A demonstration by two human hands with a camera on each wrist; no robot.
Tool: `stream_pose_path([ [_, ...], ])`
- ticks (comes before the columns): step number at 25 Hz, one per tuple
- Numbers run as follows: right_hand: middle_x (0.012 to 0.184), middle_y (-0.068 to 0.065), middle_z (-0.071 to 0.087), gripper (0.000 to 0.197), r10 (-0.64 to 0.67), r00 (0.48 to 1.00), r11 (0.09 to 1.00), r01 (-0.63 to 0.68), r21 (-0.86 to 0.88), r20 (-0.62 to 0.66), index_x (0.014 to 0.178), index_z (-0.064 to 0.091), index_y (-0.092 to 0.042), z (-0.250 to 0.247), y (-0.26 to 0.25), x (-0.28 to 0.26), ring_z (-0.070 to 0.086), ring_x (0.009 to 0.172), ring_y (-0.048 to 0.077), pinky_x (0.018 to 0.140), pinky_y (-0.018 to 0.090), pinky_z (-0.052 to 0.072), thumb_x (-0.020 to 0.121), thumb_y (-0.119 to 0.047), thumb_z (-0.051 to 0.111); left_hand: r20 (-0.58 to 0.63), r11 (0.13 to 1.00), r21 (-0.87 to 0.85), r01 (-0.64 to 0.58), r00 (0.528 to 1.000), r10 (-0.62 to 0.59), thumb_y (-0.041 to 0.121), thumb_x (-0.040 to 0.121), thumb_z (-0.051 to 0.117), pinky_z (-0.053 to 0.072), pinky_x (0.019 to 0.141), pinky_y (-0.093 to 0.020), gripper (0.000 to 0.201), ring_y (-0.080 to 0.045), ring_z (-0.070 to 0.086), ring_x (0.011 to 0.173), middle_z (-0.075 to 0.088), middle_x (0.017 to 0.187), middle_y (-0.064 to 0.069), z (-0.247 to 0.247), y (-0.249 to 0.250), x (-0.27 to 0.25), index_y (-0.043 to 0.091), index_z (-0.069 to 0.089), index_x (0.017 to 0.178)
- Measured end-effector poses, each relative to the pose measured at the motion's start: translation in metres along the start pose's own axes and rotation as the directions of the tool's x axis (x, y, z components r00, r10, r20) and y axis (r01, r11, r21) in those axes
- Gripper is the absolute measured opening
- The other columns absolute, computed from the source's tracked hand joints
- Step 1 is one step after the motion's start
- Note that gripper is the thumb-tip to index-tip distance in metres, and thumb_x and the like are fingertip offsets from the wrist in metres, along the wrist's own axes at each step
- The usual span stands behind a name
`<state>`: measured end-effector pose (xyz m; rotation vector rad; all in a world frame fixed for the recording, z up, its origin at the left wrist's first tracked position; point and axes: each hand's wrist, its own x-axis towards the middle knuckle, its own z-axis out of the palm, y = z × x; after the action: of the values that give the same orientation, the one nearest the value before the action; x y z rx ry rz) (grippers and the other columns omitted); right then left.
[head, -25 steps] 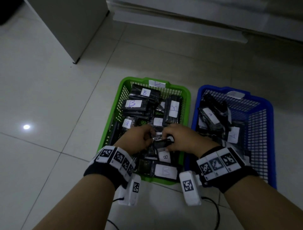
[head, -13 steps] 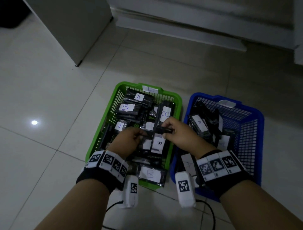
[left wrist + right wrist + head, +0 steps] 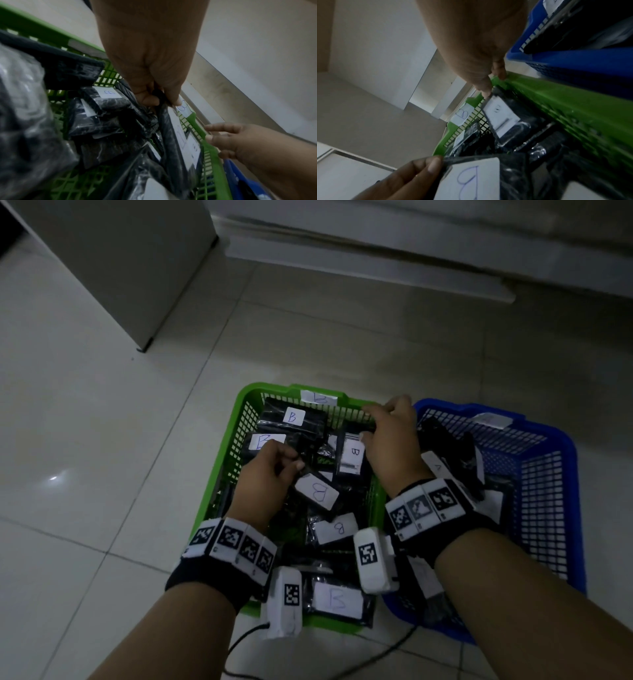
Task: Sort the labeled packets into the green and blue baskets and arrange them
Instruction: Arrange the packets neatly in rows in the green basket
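The packet (image 3: 317,492) with the B label sits inside the green basket (image 3: 219,484), tilted on the heap, just beside the fingertips of the left hand (image 3: 269,474). That hand has its fingers curled and pinches the packet's black edge between thumb and fingers, as the left wrist view shows. Past it, toward the far right corner of the basket, a second B packet (image 3: 351,453) stands nearly upright against the wall; the right hand (image 3: 390,440) pinches its top corner with thumb and forefinger, the other fingers loosely spread over the rim. Beyond the right wrist lies the blue basket (image 3: 568,474), holding packets marked A.

The step in hand looks like arranging the B packets in a row. To do it well, keep the upright packet steadied against the wall with the right hand while the left lifts its packet clear of the loose heap, turns it label outward, and slots it flat alongside; the slick wrapping will likely slide, so grip the sealed edge, not the middle
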<state>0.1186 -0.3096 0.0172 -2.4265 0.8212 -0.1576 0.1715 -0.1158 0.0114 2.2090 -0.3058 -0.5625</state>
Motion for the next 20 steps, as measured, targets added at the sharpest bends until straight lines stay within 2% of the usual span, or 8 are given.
stream_pose_path([
  [2,0.111,0.008,0.041,0.038,-0.122,0.992,0.991,0.121,-0.052,-0.011,0.113,0.065,-0.018,0.004,0.002,-0.011,0.040,0.108,0.024,0.092,0.031,0.041,0.078,-0.003,0.066,0.041,1.000,-0.029,0.000,0.999,0.001,0.024,0.088,0.064,0.040,0.056,-0.003,0.010,0.000,0.058,0.071,0.065,0.081,0.010,0.001,-0.003,0.000,0.021,0.058,0.095],
  [5,0.109,0.008,0.039,0.039,-0.212,0.933,0.961,0.252,-0.109,0.291,0.115,0.065,-0.018,0.014,0.008,-0.024,0.041,0.109,0.026,0.089,0.029,0.041,0.079,-0.003,0.066,0.077,0.998,-0.067,-0.014,0.997,0.019,0.022,0.089,0.062,0.050,0.065,-0.017,0.013,-0.011,0.063,0.072,0.068,0.082,0.004,0.003,-0.009,-0.002,0.022,0.060,0.102],
  [7,0.108,0.008,0.041,0.030,-0.170,0.952,0.981,0.187,-0.042,0.254,0.114,0.066,-0.014,0.015,0.008,-0.027,0.042,0.110,0.026,0.085,0.018,0.035,0.085,-0.005,0.060,0.084,0.993,-0.117,0.016,0.996,-0.006,0.021,0.090,0.061,0.055,0.066,-0.026,0.016,-0.017,0.066,0.072,0.068,0.083,-0.001,0.002,-0.010,-0.002,0.021,0.061,0.105],
  [9,0.107,0.003,0.046,0.029,-0.173,0.962,0.985,0.165,0.055,0.212,0.115,0.066,-0.020,0.007,0.000,-0.032,0.040,0.110,0.020,0.085,0.017,0.032,0.087,-0.026,0.063,0.101,0.974,-0.214,0.076,0.993,-0.055,0.018,0.090,0.061,0.056,0.059,-0.027,0.014,-0.022,0.068,0.066,0.067,0.085,-0.008,0.002,-0.008,-0.004,0.018,0.061,0.104],
  [11,0.114,-0.004,0.049,0.054,-0.230,0.861,0.971,0.233,0.049,0.453,0.129,0.056,-0.030,-0.001,-0.007,-0.042,0.036,0.113,0.014,0.090,0.026,0.034,0.078,-0.043,0.070,0.127,0.938,-0.321,0.132,0.987,-0.095,0.015,0.089,0.062,0.054,0.052,-0.025,0.012,-0.026,0.068,0.064,0.066,0.086,-0.012,0.002,-0.004,-0.008,0.014,0.060,0.102],
  [13,0.120,-0.007,0.051,0.067,-0.205,0.785,0.958,0.285,-0.046,0.585,0.134,0.048,-0.032,-0.007,-0.010,-0.053,0.037,0.115,0.014,0.090,0.030,0.037,0.073,-0.045,0.074,0.155,0.922,-0.360,0.141,0.984,-0.090,0.014,0.090,0.062,0.057,0.055,-0.027,0.011,-0.027,0.068,0.073,0.066,0.088,-0.014,0.002,-0.004,-0.012,0.014,0.061,0.100],
  [16,0.120,-0.004,0.053,0.063,-0.196,0.783,0.939,0.323,-0.117,0.590,0.128,0.050,-0.029,-0.010,-0.005,-0.066,0.042,0.114,0.018,0.088,0.031,0.038,0.072,-0.039,0.076,0.109,0.984,-0.163,0.073,0.992,-0.056,0.022,0.094,0.054,0.058,0.071,-0.033,0.012,-0.019,0.067,0.080,0.069,0.090,-0.003,0.003,-0.009,-0.015,0.022,0.064,0.101],
  [20,0.124,0.002,0.049,0.069,-0.156,0.669,0.904,0.392,-0.167,0.726,0.133,0.047,-0.025,-0.007,-0.007,-0.083,0.041,0.117,0.021,0.090,0.031,0.040,0.071,-0.034,0.079,0.175,0.969,0.237,-0.071,0.984,0.029,0.021,0.094,0.050,0.045,0.072,-0.025,0.017,-0.020,0.062,0.087,0.069,0.098,-0.005,0.004,-0.014,-0.024,0.018,0.063,0.105],
])
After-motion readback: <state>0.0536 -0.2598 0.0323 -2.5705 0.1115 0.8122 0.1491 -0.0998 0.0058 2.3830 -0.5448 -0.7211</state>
